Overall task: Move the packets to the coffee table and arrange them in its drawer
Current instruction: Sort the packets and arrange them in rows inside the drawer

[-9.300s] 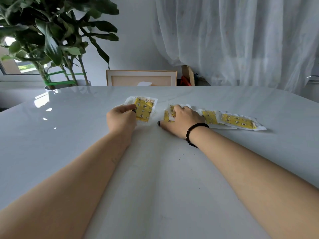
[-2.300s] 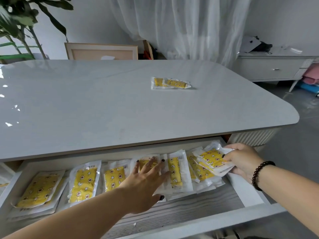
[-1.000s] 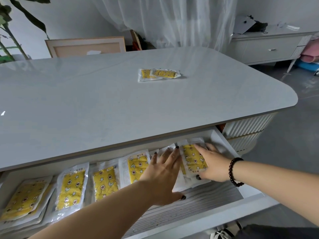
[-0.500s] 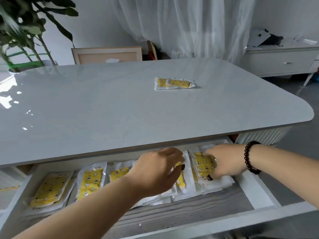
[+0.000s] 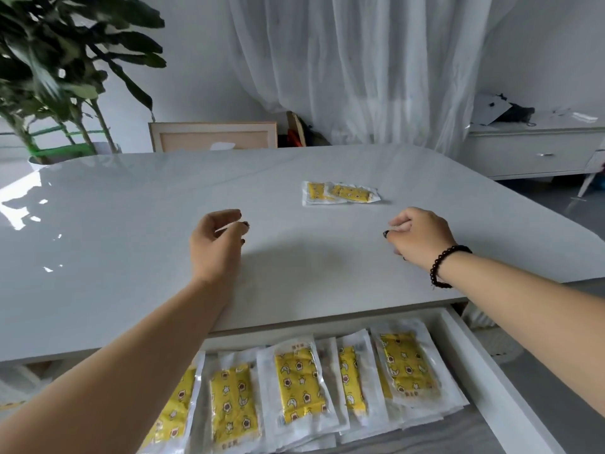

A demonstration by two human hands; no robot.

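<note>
Two overlapping clear packets with yellow patterned contents (image 5: 340, 193) lie on the glossy grey coffee table (image 5: 131, 224), right of its middle. My left hand (image 5: 216, 244) hovers over the tabletop, fingers loosely curled, holding nothing, nearer and to the left of those packets. My right hand (image 5: 417, 235), with a dark bead bracelet on the wrist, hovers right of them, also loosely curled and holding nothing. Below the table's near edge the open drawer (image 5: 484, 381) holds a row of several yellow packets (image 5: 299, 385), overlapping side by side. My left forearm hides the row's left part.
A large potted plant (image 5: 59, 77) stands behind the table's far left corner. A wooden frame (image 5: 212, 136) leans beyond the far edge, with sheer curtains (image 5: 360, 67) behind. A white sideboard (image 5: 537, 149) stands at the right. Grey floor lies right of the drawer.
Both hands have come up out of the drawer and now hover above the tabletop with nothing in them. The packets they were pressing lie flat in the drawer's row.
</note>
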